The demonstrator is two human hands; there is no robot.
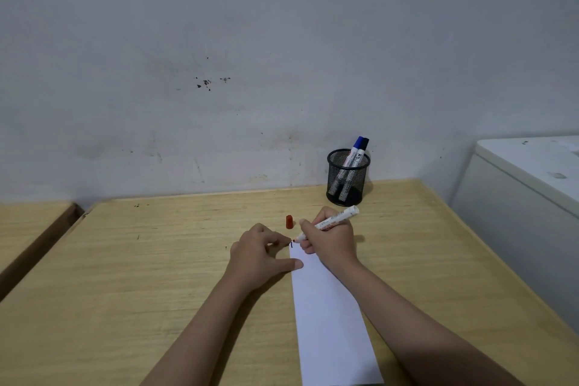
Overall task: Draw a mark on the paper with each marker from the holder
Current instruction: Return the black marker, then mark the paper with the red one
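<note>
The red marker (327, 222) was clamped in my right hand (329, 240), uncapped, its white barrel slanting up and to the right and its red tip down at the top left corner of the paper (332, 316). A short black mark (291, 245) already stood on that corner, just beside the tip; I could not tell whether the tip touched the sheet. The paper was a long white strip lying on the wooden table (156, 276), running from my hands back toward me. My left hand (260, 255) held nothing: its fingers were curled, with the thumb stretched out to press on the strip's left edge. The red cap (289, 221) stood upright on the table just beyond both hands, apart from them. Farther back, near the wall (282, 41), sat the black mesh holder (347, 178) with a blue-capped marker (357, 147) and a black-capped marker (364, 144) leaning together in it. A white cabinet (526, 185) stood off to the right of the table.
</note>
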